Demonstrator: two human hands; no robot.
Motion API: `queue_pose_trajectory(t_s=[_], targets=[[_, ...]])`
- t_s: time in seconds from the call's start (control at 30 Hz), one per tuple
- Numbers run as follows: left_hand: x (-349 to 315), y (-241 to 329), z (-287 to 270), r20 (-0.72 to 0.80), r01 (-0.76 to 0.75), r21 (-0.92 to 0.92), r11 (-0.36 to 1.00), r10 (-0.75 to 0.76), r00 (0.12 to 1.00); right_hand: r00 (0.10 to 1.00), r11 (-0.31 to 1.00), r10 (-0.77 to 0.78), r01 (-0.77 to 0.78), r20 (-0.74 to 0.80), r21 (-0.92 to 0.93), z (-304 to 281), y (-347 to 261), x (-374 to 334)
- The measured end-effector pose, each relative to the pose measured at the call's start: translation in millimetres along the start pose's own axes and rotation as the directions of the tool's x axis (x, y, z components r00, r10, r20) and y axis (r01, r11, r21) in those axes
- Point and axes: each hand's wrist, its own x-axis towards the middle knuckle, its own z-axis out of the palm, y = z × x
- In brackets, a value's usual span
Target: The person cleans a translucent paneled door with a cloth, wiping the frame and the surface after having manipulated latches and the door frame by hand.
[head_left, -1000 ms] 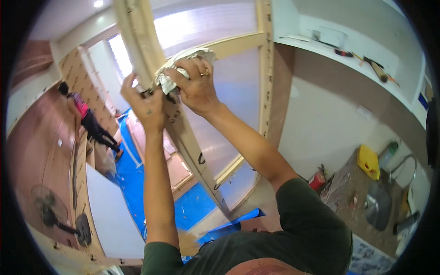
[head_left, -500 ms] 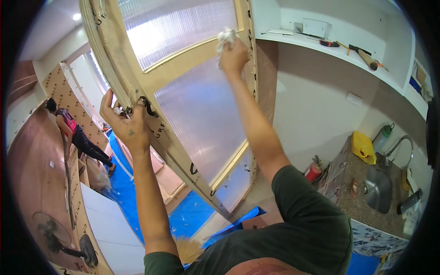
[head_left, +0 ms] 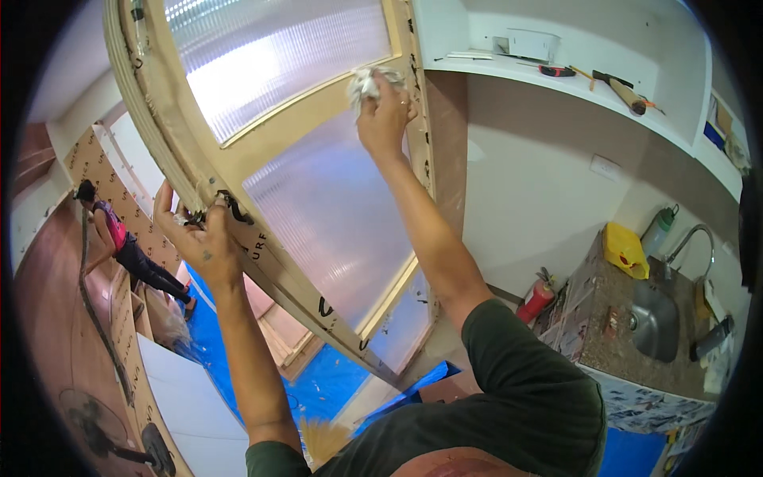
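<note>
A tall wooden door (head_left: 294, 137) with ribbed translucent panels (head_left: 318, 219) stands before me, appearing tilted in the view. My left hand (head_left: 208, 250) wraps its fingers and thumb round the door's left edge, beside a dark handle-like fitting (head_left: 233, 207). What lies under those fingers is partly hidden. Higher up and to the right, my right hand (head_left: 385, 118) bunches a crumpled white rag (head_left: 365, 89). The rag lies against the pale wood rail between two panels, near the door's right side.
A white shelf (head_left: 509, 65) at upper right carries a hammer (head_left: 624, 91) and a tape measure (head_left: 556, 71). Below are a red fire extinguisher (head_left: 536, 297) and a counter with a sink (head_left: 656, 322). At left, another person (head_left: 127, 238) leans by a wood panel; a fan (head_left: 95, 421) stands nearer.
The door and both hands sit further left and lower in view. My right hand and the rag have shifted slightly down and left on the rail. The left hand keeps its hold.
</note>
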Motion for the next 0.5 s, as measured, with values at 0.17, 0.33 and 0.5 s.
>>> queue_pose_trajectory(t_s=[0.17, 0.33, 0.5], targets=[[-2, 14, -1, -0.001, 0.071, -0.032, 0.997, -0.071, 0.997, 0.993, 1.000, 0.018, -0.016, 0.115, -0.014, -1, 13, -5], [-1, 15, 10, 0.012, 0.040, -0.022, 0.999, -0.039, 0.999, 0.976, 0.980, 0.198, -0.194, 0.090, -0.051, -11, 71, 66], [-6, 20, 6, -0.009, 0.015, 0.087, 0.996, -0.014, 1.000, 0.982, 0.991, 0.125, -0.129, 0.145, 0.022, -14, 14, 34]])
